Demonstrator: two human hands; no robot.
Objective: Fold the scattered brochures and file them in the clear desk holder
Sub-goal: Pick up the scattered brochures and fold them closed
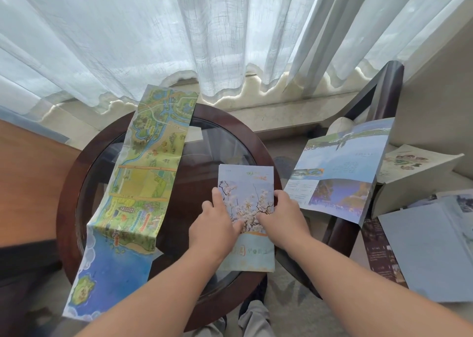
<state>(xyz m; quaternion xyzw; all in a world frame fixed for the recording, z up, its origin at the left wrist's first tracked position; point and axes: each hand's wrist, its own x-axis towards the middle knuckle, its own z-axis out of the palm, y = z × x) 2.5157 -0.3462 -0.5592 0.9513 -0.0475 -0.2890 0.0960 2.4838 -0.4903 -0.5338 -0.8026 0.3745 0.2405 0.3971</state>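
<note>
A round table (67, 195) bears a long unfolded map brochure (143, 172) on its left; the folded blossom brochure (247, 183) lies flat near its right rim; the left hand (215, 224) presses it, fingers straight; the right hand (284, 221) pinches its right edge.

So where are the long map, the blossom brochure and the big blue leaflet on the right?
long map (143, 183): head view, on its green middle panel.
blossom brochure (245, 183): head view, on the upper cover, pale sky part.
big blue leaflet (340, 162): head view, on the light blue centre page.
</note>
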